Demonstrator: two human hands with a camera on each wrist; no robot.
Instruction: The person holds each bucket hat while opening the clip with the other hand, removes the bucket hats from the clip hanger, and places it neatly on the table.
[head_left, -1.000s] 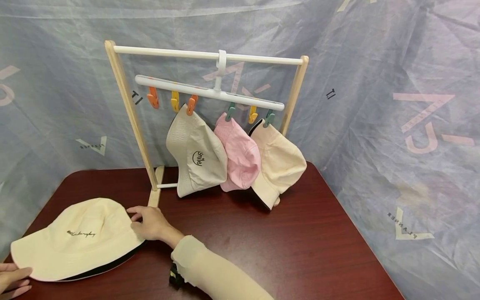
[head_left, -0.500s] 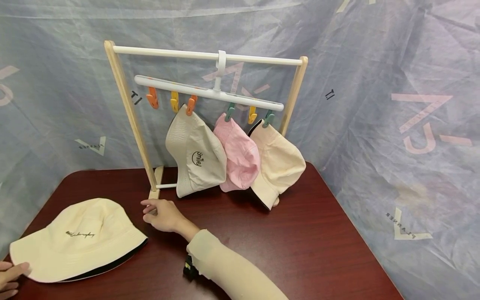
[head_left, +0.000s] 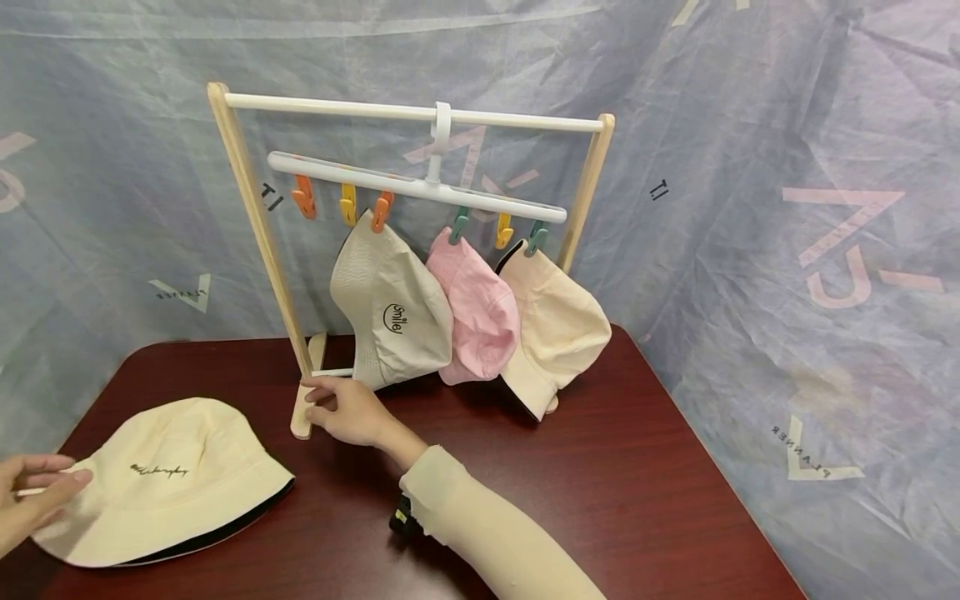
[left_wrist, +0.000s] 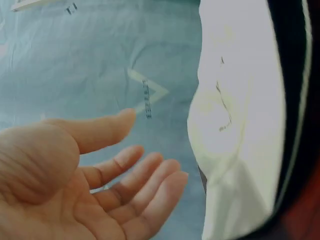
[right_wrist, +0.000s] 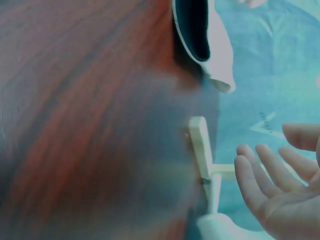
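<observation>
A cream bucket hat with a small script line and a dark lining lies on the table at the left. My left hand hovers over its left brim, holding nothing; in the left wrist view the fingers are relaxed and apart from the hat. My right hand is over the table by the rack's left foot, its fingers loose and nothing in them. On the rack hang a grey "smiley" bucket hat, a pink hat and a second cream hat, each held by a clip.
A wooden rack with a white top bar stands at the back. From it hangs a white clip hanger; an orange clip and yellow clips carry no hat. A printed cloth surrounds the dark red table.
My right hand has let go of the cream hat's right edge and moved right to the rack's foot. My left hand has come off the brim and risen. The hat stays on the table.
</observation>
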